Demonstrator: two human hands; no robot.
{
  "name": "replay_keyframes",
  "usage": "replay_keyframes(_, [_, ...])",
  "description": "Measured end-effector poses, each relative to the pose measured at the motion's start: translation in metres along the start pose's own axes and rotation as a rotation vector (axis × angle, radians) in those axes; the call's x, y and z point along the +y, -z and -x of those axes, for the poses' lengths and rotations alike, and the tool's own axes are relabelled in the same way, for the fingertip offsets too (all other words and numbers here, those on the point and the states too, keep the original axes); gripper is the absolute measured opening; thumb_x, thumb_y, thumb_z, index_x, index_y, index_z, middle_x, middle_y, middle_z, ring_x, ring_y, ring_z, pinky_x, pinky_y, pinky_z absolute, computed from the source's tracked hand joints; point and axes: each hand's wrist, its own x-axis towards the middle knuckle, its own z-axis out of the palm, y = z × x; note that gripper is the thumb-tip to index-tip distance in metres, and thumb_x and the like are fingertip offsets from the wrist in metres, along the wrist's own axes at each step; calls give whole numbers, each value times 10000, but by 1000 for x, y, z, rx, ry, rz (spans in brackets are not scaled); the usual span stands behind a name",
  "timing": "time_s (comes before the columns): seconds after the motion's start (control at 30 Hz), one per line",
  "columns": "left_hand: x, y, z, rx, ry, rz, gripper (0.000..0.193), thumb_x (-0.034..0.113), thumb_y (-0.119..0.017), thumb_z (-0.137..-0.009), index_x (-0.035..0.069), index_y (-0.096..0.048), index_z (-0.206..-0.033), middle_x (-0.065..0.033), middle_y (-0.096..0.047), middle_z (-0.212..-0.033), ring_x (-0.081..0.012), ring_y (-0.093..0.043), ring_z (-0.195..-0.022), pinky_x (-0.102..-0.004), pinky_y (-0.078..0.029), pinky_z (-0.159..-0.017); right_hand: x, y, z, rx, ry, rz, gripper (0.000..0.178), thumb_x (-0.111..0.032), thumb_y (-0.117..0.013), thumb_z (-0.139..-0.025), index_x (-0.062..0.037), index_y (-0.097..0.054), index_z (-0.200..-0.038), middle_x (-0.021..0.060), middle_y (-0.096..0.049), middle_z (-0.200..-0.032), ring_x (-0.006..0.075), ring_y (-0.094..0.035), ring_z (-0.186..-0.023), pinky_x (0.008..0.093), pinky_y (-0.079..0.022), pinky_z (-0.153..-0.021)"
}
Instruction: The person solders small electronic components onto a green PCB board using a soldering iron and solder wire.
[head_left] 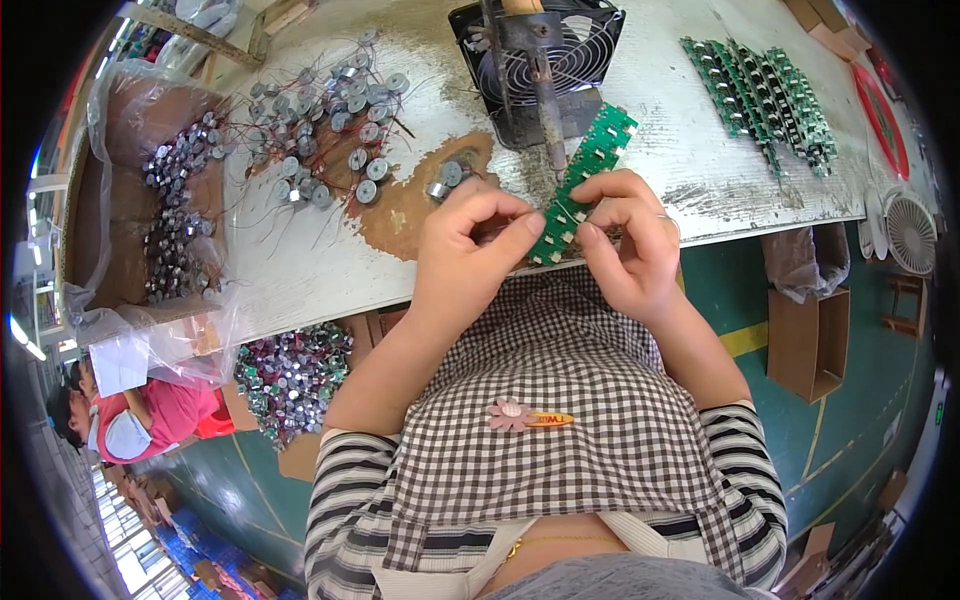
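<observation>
Our left hand (pixel 468 245) brings thumb and forefinger close together at the left edge of a green board (pixel 600 145); we cannot tell what lies between them. Our right hand (pixel 638 245) curls at the board's other edge, fingertips touching it; how firmly it grips, we cannot tell. The board slants away rightward between our hands. Just beyond our grip stands an iron (pixel 548 110), a black fan (pixel 585 45) behind it. Leftward lie silver motors (pixel 355 100), then a box (pixel 145 105) holding more. Well to our right, stacked boards (pixel 762 105) rest on the table (pixel 300 300).
</observation>
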Motion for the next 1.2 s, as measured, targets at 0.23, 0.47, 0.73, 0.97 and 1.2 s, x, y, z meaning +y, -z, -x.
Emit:
replay_keyframes(0.23, [13, -5, -17, -101, 144, 125, 80, 39, -650, -786, -24, -615, -820, -38, -619, -833, -75, -548, -734, -216, -435, -660, 2, 4, -7, 26, 100, 59, 110, 72, -631, -740, 16, -545, -780, 187, -604, -958, 155, -604, -654, 241, -479, -554])
replay_keyframes(0.47, [15, -9, -21, -91, 132, 105, 68, 44, -647, -779, -8, -607, -796, -17, -615, -793, -55, -529, -694, -206, -415, -613, -4, 3, -9, 24, -14, 68, 121, 72, -648, -715, 16, -564, -781, 186, -592, -966, 190, -612, -734, 259, -485, -583])
replay_keyframes(0.73, [12, -13, -16, -45, 61, 71, 66, 32, -643, -779, -17, -601, -767, 19, -582, -683, -13, -487, -589, -177, -393, -518, -1, 3, -5, 54, 80, 82, 124, 68, -652, -710, 7, -560, -764, 181, -595, -952, 204, -598, -741, 273, -482, -600])
replay_keyframes(0.97, [10, -9, -18, -109, 31, 66, 75, 37, -660, -774, -9, -602, -760, 36, -567, -675, -5, -467, -593, -181, -378, -518, -5, 2, -2, 56, 31, 56, 125, 77, -657, -711, 14, -565, -769, 178, -600, -939, 169, -596, -673, 252, -474, -573])
replay_keyframes(1.2, [12, -6, -21, -135, 26, 13, 89, 41, -671, -761, -3, -598, -735, 39, -552, -647, -7, -456, -574, -188, -366, -501, -3, 0, -2, 62, 24, 68, 115, 79, -659, -730, 16, -574, -774, 165, -603, -944, 143, -591, -649, 238, -468, -551])
